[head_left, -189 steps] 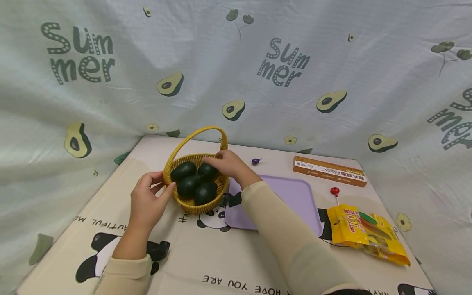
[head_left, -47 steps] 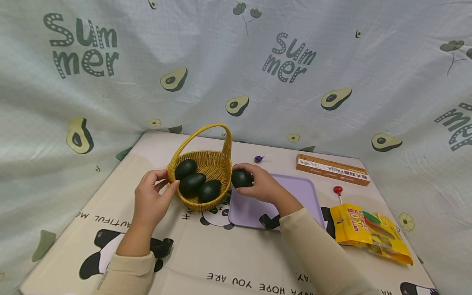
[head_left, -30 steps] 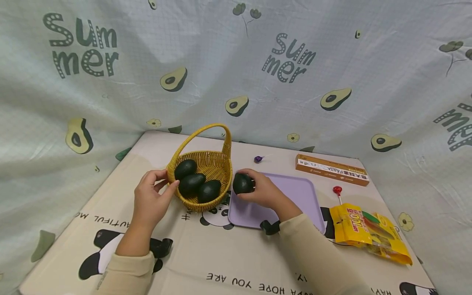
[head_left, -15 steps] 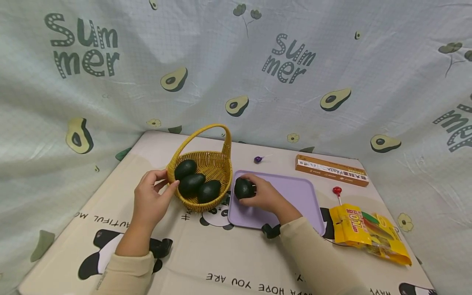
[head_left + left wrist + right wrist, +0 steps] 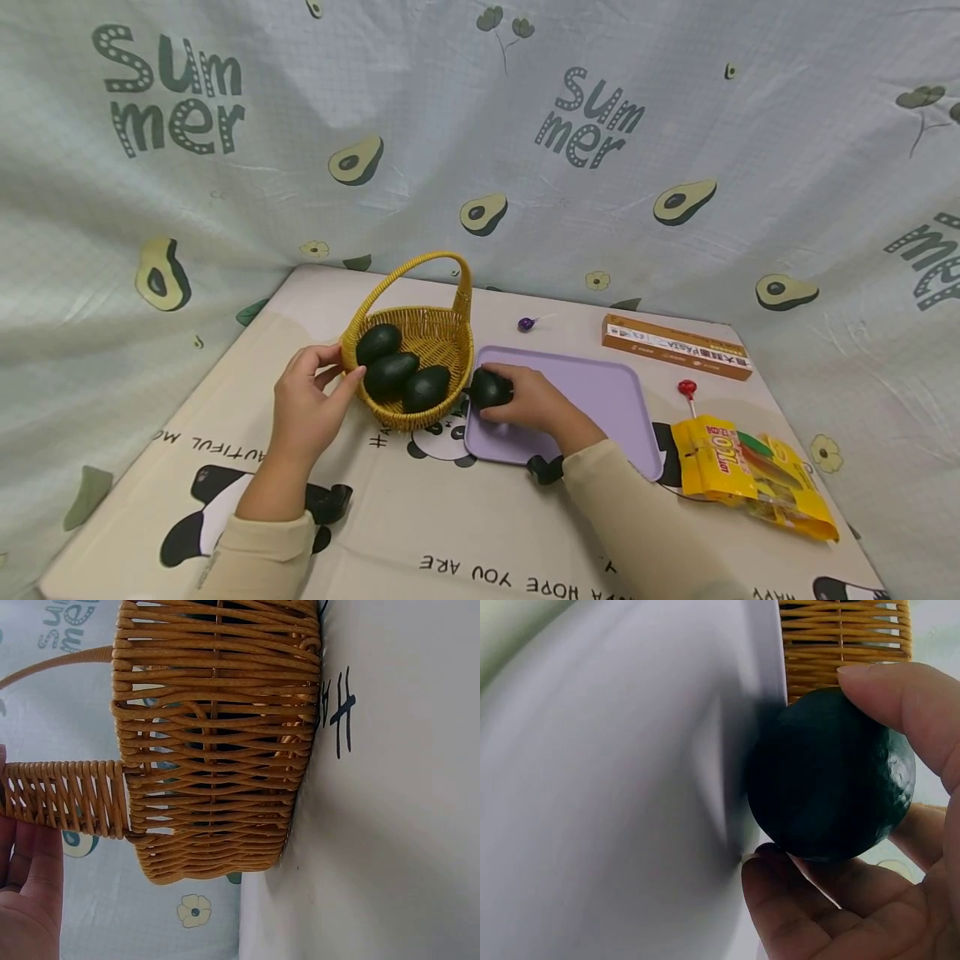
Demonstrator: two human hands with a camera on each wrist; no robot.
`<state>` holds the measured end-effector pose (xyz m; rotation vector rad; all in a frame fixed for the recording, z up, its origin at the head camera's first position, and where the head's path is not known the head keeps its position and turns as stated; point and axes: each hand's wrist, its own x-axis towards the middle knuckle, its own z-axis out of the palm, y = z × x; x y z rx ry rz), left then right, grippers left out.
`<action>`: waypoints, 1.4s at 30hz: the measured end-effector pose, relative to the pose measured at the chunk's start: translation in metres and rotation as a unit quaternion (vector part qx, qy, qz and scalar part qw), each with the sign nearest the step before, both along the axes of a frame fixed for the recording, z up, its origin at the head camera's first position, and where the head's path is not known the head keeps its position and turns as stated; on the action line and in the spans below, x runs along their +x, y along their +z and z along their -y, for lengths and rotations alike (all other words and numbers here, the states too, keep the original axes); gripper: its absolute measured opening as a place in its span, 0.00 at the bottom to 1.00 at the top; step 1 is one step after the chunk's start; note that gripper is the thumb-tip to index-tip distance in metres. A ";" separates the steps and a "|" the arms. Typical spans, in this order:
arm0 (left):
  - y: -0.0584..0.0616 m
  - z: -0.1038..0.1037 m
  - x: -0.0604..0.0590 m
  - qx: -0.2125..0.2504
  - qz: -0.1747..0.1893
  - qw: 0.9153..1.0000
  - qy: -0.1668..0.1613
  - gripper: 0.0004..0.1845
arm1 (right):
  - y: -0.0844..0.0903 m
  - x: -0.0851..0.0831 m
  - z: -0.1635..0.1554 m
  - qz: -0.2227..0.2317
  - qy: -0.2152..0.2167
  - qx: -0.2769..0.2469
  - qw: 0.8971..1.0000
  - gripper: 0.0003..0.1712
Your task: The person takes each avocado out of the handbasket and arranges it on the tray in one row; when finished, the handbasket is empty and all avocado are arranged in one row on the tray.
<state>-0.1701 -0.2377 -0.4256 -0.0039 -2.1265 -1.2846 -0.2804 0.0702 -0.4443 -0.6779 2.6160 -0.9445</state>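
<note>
The whole setup sat on a cream panda-print mat point(image 5: 450, 533) with that avocado "Summer" sheet point(image 5: 480, 167) hung behind it. Nearest you, your left hand point(image 5: 303, 408) was cupped against the wicker basket point(image 5: 442, 333) from about 9 o'clock, thumb and fingers curled onto its wall and rim, so it was gripping the basket. Your right hand point(image 5: 528, 400) was over on the basket's 3 o'clock side, fingers wrapped round one dark avocado point(image 5: 489, 388); the wrist view had the thumb and fingertips point(image 5: 900, 697) closed on it, with the fruit right at the lavender tray point(image 5: 600, 392), near its left edge and just beside the basket wall. I couldn't tell if it was actually resting on the tray. It looked nearly round from there, so no clear long axis. The right hand was obviously the nearer one. Three more avocados point(image 5: 390, 372) lay in the basket. Farther out at 2 o'clock were a yellow snack bag point(image 5: 742, 475), a red lollipop point(image 5: 681, 387) and a long brown box point(image 5: 675, 346).
</note>
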 end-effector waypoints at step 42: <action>0.001 -0.001 -0.002 -0.005 0.005 1.000 0.001 0.18 | 0.021 0.010 -0.031 -0.022 -0.021 -0.104 0.994 0.43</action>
